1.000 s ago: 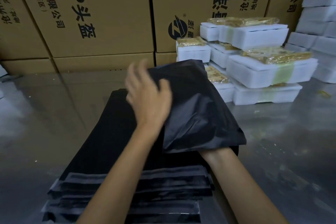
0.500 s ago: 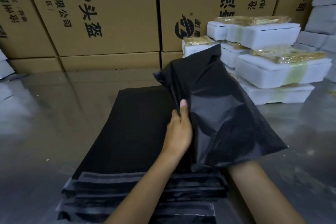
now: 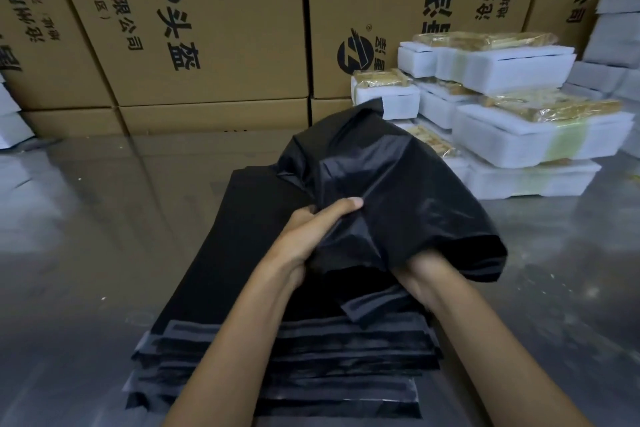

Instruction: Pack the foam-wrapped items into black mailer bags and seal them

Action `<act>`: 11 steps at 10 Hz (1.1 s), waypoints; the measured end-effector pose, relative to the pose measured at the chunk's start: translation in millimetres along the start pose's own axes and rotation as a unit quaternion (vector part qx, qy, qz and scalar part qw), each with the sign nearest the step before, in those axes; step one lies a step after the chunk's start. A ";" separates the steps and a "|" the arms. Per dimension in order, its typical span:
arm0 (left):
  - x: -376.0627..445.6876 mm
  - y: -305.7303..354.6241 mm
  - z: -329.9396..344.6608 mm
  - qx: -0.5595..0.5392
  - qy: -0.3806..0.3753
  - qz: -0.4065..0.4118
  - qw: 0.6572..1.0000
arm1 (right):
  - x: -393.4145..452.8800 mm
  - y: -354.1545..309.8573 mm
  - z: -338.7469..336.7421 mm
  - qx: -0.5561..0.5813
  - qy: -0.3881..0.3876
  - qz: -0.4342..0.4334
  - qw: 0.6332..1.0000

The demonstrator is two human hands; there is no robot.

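Note:
A black mailer bag (image 3: 398,191) is lifted and rumpled above a flat stack of black mailer bags (image 3: 242,253). My left hand (image 3: 311,232) grips the bag's left edge, thumb on top. My right hand (image 3: 426,274) is mostly inside the bag's mouth, with only the wrist and heel of the hand showing; its fingers are hidden. Foam-wrapped items (image 3: 533,139), white foam with yellow packets and greenish tape, are piled at the back right, beyond the bag.
The shiny metal table (image 3: 86,236) extends to both sides of the stack. Large cardboard boxes (image 3: 207,28) form a wall along the back. More white foam pieces (image 3: 620,28) are stacked at the far right edge, and a few sit at the far left.
My left hand has moved from lying on top of the bag to gripping its left edge. The bag has bunched up and my right hand has gone deeper inside it.

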State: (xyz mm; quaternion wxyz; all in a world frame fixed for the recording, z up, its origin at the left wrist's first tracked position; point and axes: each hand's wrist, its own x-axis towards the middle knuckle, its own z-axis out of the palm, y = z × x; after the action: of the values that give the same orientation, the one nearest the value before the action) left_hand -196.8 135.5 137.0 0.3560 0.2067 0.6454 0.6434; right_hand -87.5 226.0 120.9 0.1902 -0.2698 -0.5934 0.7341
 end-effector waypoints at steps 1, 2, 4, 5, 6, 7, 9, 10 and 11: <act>5.4 1.6 -15.4 -0.069 0.039 0.027 0.996 | 19.6 16.2 -20.3 -0.028 -0.032 0.027 0.999; 9.3 1.9 -29.5 -0.114 0.021 -0.016 0.993 | 19.2 15.3 -7.2 -0.058 -0.059 0.062 0.995; 15.3 1.4 -47.6 -0.142 0.005 -0.060 0.988 | -7.4 -9.8 -28.4 -0.194 -0.032 -0.032 0.980; 15.7 -0.7 -56.9 -0.128 -0.005 -0.073 0.989 | -29.0 -39.3 -55.5 -0.149 -0.177 -0.157 0.960; 21.9 -9.4 -63.0 -0.067 0.050 -0.055 0.995 | -42.5 -70.7 -76.1 0.087 -0.118 -0.248 0.958; 24.0 -11.0 -61.5 -0.017 0.077 -0.044 0.996 | -7.9 -70.8 -81.4 0.053 0.096 -0.239 0.965; 20.4 -9.4 -52.1 0.095 0.105 0.000 0.990 | 31.9 -22.5 -23.4 -0.235 0.061 -0.030 0.970; 21.1 -6.1 -56.9 0.171 0.099 -0.014 0.980 | 35.7 -18.4 -30.9 -0.212 0.061 -0.035 0.975; 12.9 -2.3 -61.3 0.155 0.047 -0.038 0.986 | 34.7 -14.6 -36.4 -0.224 0.059 -0.021 0.973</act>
State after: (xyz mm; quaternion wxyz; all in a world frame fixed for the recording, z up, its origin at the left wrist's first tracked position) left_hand -249.3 102.8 127.2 0.3129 0.2043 0.7608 0.5306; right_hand -92.5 278.1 123.7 0.1746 -0.3358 -0.7359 0.5614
